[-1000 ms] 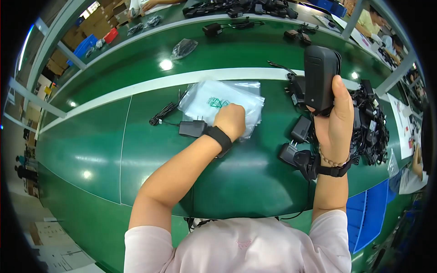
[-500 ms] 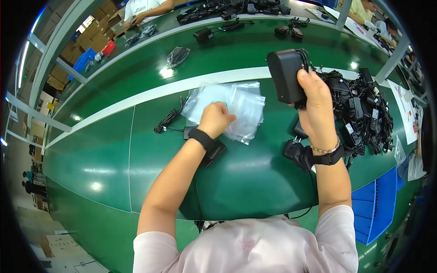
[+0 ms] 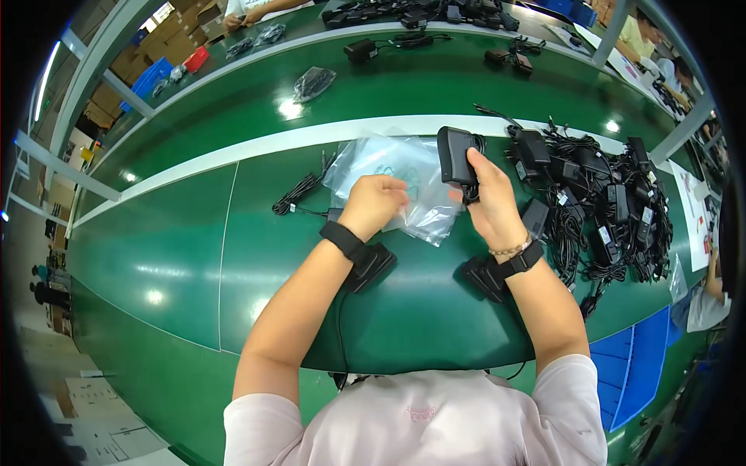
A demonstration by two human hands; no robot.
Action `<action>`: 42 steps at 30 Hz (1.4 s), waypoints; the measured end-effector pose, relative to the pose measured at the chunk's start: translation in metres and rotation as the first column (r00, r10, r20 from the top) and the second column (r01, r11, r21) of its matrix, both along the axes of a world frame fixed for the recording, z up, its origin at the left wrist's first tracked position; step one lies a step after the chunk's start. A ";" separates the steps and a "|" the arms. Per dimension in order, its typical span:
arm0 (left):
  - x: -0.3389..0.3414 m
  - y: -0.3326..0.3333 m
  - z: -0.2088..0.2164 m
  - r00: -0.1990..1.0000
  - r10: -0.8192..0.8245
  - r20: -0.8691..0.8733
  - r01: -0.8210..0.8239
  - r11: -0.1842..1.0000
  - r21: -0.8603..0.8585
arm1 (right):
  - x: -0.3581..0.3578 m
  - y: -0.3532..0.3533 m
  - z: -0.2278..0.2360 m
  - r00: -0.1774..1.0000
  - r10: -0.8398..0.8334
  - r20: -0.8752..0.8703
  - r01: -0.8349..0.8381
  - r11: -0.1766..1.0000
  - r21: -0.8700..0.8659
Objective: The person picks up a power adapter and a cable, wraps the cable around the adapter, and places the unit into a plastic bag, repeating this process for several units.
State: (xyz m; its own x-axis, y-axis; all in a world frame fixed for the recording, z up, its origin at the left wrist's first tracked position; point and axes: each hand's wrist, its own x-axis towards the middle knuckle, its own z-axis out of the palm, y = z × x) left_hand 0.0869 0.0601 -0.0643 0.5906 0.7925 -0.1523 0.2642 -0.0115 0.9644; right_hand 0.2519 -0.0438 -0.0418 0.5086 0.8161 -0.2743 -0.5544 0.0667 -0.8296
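My right hand (image 3: 493,198) is closed round a black power adapter (image 3: 456,155), its bundled cable tucked against my fingers. The adapter is held up over the right side of a stack of clear plastic bags (image 3: 426,213). On the left side of that stack, my left hand (image 3: 377,203) has its fingers bent together on the top bag; the exact grip is partly hidden. Another adapter with a coiled black cable (image 3: 299,194) lies just left of the bags, its body mostly behind my left wrist.
A big heap of black adapters and cables (image 3: 602,202) covers the right of the green table. Beyond the white ledge (image 3: 272,145) lie a bagged item (image 3: 315,83) and more adapters (image 3: 361,51). A blue bin (image 3: 633,365) stands below the right edge. Other people sit beyond.
My right hand has brought the adapter left and lower, from beside the heap to the bags. My left hand stays at the bags, where the top bag has shifted and spread.
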 end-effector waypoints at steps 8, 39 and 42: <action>-0.005 -0.015 0.021 0.962 -0.012 -0.273 0.112 0.928 0.355 | -0.024 -0.010 0.025 0.992 0.088 -0.091 -0.070 0.981 0.178; -0.014 -0.047 0.043 0.969 0.146 0.198 -0.218 0.883 0.416 | -0.055 -0.039 0.028 -0.221 0.031 0.975 -0.176 0.982 -0.071; -0.018 -0.046 0.052 0.930 0.173 0.325 -0.250 0.944 0.214 | -0.060 -0.035 0.034 -0.322 -0.008 0.947 -0.204 0.977 -0.061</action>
State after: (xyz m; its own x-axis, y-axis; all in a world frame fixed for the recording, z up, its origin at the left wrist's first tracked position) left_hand 0.0688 0.0136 -0.0126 0.3917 0.8931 0.2214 -0.0119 -0.2357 0.9718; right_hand 0.1919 -0.0787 -0.0074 -0.0763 0.8519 0.5181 0.9319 0.2457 -0.2667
